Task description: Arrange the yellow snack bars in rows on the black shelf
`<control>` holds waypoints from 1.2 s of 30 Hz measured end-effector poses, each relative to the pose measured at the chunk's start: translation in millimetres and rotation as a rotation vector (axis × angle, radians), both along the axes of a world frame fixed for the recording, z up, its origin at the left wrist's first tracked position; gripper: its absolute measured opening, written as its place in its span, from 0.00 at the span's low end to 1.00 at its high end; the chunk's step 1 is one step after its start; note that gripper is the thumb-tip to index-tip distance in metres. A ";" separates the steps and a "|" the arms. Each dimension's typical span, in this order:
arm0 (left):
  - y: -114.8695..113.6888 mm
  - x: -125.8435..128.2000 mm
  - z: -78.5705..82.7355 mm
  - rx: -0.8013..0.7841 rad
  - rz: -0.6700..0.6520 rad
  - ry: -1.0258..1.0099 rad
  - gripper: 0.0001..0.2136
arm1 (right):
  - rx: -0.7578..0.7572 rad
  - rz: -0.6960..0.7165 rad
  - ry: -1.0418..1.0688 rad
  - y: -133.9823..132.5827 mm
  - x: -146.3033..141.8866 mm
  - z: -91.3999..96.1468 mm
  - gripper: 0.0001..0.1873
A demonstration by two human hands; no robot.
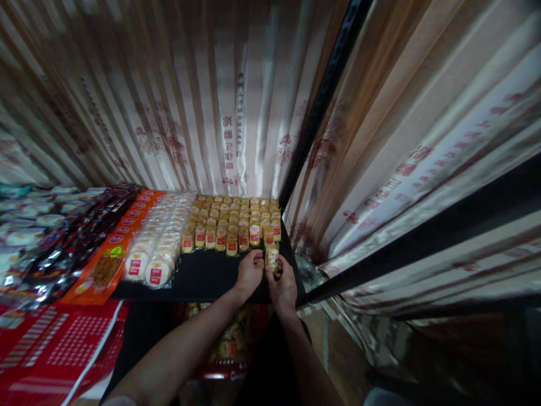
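Note:
In the head view, my right hand is closed around a small wrapped snack pack held upright at the front of the black shelf. My left hand is just left of it, its fingers curled together; whether anything is in them I cannot make out. Directly beyond both hands stand rows of similar yellowish snack packs with red and white labels. The held pack overlaps the right end of the front row.
White round packets lie in two columns left of the rows, beside orange bags and dark shiny packages. Below the black shelf is a container of more packs. Printed curtains and a dark post stand behind.

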State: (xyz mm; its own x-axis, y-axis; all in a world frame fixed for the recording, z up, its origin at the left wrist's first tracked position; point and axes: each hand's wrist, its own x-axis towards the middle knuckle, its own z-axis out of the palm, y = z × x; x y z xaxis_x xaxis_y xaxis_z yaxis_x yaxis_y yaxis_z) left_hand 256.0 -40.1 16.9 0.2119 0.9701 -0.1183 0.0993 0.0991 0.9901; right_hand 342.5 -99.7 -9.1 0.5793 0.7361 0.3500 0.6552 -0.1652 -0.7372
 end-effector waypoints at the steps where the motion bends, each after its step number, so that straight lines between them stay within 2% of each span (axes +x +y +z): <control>1: -0.2 0.5 1.5 0.079 -0.013 0.044 0.12 | 0.009 -0.032 0.011 1.3 3.1 0.0 0.24; 3: -0.7 0.6 4.3 0.272 -0.079 0.154 0.14 | 0.039 -0.077 -0.001 4.9 9.8 -0.1 0.25; 7: 1.0 -0.9 7.9 0.623 -0.326 0.437 0.21 | 0.071 -0.104 -0.065 14.5 22.7 -0.9 0.26; 10: 6.6 -1.1 6.6 0.776 -0.493 0.576 0.24 | 0.057 -0.107 -0.074 21.7 29.9 -0.8 0.27; 12: 11.2 -0.3 3.8 0.835 -0.556 0.637 0.24 | 0.052 -0.102 -0.069 26.1 33.5 -0.2 0.27; 21: 18.7 -3.2 -3.6 0.924 -0.564 0.808 0.24 | 0.059 -0.103 -0.042 51.8 43.1 -3.6 0.29; 28: 23.6 -6.3 -12.5 1.079 -0.520 1.010 0.22 | 0.110 -0.023 -0.040 62.9 45.9 -6.8 0.26; 36: 24.0 -7.5 -20.5 1.103 -0.497 0.980 0.22 | 0.016 -0.100 -0.017 65.0 48.1 -9.6 0.23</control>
